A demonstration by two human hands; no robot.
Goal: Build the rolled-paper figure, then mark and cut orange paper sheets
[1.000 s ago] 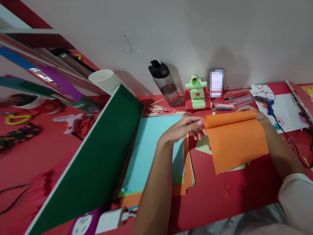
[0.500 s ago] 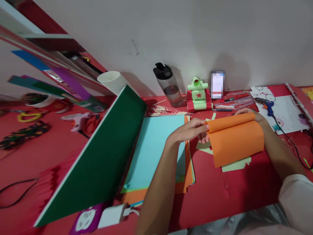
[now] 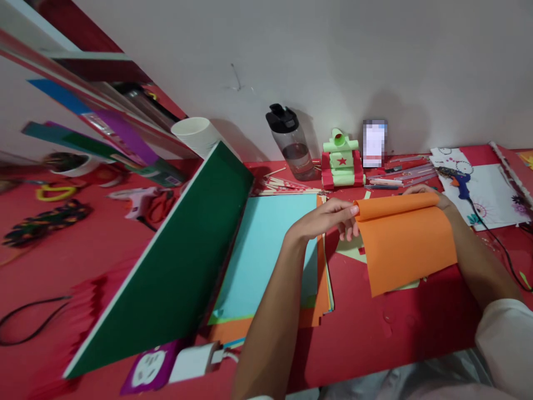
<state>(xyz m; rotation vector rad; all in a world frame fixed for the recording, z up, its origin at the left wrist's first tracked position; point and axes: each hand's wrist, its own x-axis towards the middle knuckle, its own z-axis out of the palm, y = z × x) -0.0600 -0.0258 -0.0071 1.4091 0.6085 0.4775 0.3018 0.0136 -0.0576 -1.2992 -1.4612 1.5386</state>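
A sheet of orange paper [image 3: 410,244] hangs between my hands over the red table, its upper edge rolled into a tube. My left hand [image 3: 331,218] pinches the left end of that roll, thumb on the outside. At the roll's right end is my right hand [image 3: 421,190], mostly hidden behind the paper, with its fingers curled around the edge. Pale green paper scraps [image 3: 352,248] lie below the sheet. Left of it rests a stack of coloured paper with a light blue sheet [image 3: 275,239] on top.
A green board [image 3: 166,266] stands slanted at left. Along the wall are a water bottle [image 3: 292,144], a green-and-red paper model [image 3: 341,161] and a phone [image 3: 375,143]. A blue glue gun [image 3: 460,182] with a cord lies at right, a pink one [image 3: 139,201] at left.
The orange sheet's loose lower part hangs lower and spreads flatter, covering more of the green scraps. Both hands stay at the roll's ends. The view has shifted slightly.
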